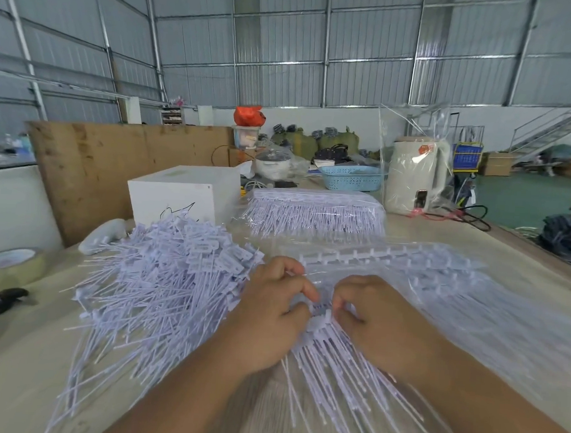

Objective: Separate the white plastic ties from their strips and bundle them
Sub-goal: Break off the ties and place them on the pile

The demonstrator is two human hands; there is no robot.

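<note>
I see matt white plastic ties (162, 276) heaped on a pale, smooth tabletop (21, 378). Glossy clear plastic film (504, 314) covers the uncut white plastic strips (391, 255). A rough brown wooden board (114, 167) stands behind; the grey corrugated metal wall (286, 51) looks dull.

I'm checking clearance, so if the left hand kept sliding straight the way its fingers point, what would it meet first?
The left hand points right, toward the right hand; it would likely meet those fingers first, across the strip of ties both pinch.
</note>
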